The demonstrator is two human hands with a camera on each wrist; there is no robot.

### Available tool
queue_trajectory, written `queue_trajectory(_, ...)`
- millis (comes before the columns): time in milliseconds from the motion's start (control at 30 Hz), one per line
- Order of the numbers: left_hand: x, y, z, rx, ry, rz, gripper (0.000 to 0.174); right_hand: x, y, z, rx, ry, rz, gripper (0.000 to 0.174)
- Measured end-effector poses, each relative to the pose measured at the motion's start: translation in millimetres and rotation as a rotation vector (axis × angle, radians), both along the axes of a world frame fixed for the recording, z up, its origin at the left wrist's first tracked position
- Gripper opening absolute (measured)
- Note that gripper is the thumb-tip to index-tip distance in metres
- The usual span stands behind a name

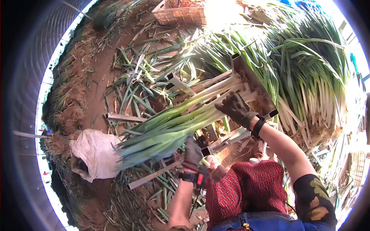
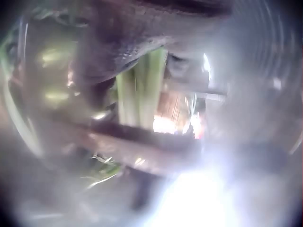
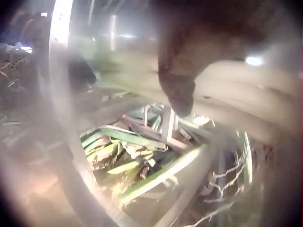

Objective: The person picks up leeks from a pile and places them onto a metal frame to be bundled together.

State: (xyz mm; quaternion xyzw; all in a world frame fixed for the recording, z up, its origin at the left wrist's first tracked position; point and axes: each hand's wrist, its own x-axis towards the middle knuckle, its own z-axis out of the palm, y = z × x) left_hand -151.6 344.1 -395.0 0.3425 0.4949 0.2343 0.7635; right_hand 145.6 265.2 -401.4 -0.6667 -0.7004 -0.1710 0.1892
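Observation:
A bundle of long green onions (image 1: 181,119) lies slantwise on a metal frame (image 1: 256,82), roots toward the upper right and leaves toward the lower left. My gloved right hand (image 1: 235,107) grips pale stalks near the root end; the right wrist view shows a dark gloved finger (image 3: 180,94) across the pale stalks (image 3: 227,90). Beside the lower edge of the leaves is my gloved left hand (image 1: 192,152), blurred, its finger shape unclear. In the left wrist view, green stalks (image 2: 139,90) show below the dark glove (image 2: 118,42).
A large pile of green onions (image 1: 312,73) stands at the right. A white sack (image 1: 96,154) lies at the left beyond the leaf tips. Loose leaves (image 1: 138,73) litter the soil, and a plastic crate (image 1: 179,15) is at the top.

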Motion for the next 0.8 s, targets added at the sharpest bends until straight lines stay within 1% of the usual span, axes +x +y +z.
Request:
queue_trajectory(67,10,-15,-14,0.124,0.162,-0.376,0.048,0,-7,-17,-0.053,-0.018,-0.051,0.036)
queue_trajectory(100,11,-15,-19,0.39,0.223,-0.368,0.044,-4,-14,-25,-0.085,-0.025,-0.079,0.038)
queue_trajectory(133,21,-15,3,0.656,0.277,-0.353,0.04,-8,-22,-35,-0.1,-0.051,-0.096,0.044)
queue_trajectory(167,32,-10,30,1.072,0.349,-0.444,0.038,-11,-29,-34,-0.106,-0.057,-0.106,0.046)
queue_trajectory(200,43,-4,57,1.506,0.462,-0.431,0.037,-16,-34,-23,-0.108,-0.063,-0.116,0.047)
queue_trajectory(233,42,9,49,1.691,0.689,-0.461,0.043,-19,-37,-17,-0.106,-0.07,-0.128,0.049)
queue_trajectory(300,31,27,26,1.646,0.688,-0.775,0.047,-21,-43,-15,-0.116,-0.062,-0.097,0.051)
queue_trajectory(367,28,27,17,1.473,0.935,-1.086,0.048,-19,-46,-6,-0.154,-0.076,-0.041,0.049)
queue_trajectory(400,26,26,12,1.376,1.05,-1.245,0.048,-23,-48,-7,-0.115,-0.041,-0.057,0.05)
queue_trajectory(467,20,19,8,1.289,1.151,-1.338,0.048,-27,-53,0,-0.093,-0.001,-0.068,0.05)
queue_trajectory(533,13,12,0,1.38,1.139,-1.232,0.049,-32,-60,-5,-0.1,0.076,-0.094,0.053)
queue_trajectory(633,0,1,-20,1.533,1.076,-0.996,0.05,-31,-70,-20,-0.116,0.093,-0.097,0.056)
queue_trajectory(667,-6,-3,-29,1.551,1.056,-0.92,0.05,-32,-72,-20,-0.166,0.06,-0.112,0.056)
queue_trajectory(733,-14,-4,-44,1.497,1.007,-0.778,0.051,-38,-72,-20,-0.161,0.076,-0.139,0.055)
queue_trajectory(767,-15,-4,-49,1.585,0.99,-0.759,0.051,-39,-68,-18,-0.156,0.084,-0.147,0.055)
queue_trajectory(800,-19,-3,-52,1.753,0.992,-0.771,0.051,-36,-67,-18,-0.135,0.072,-0.124,0.058)
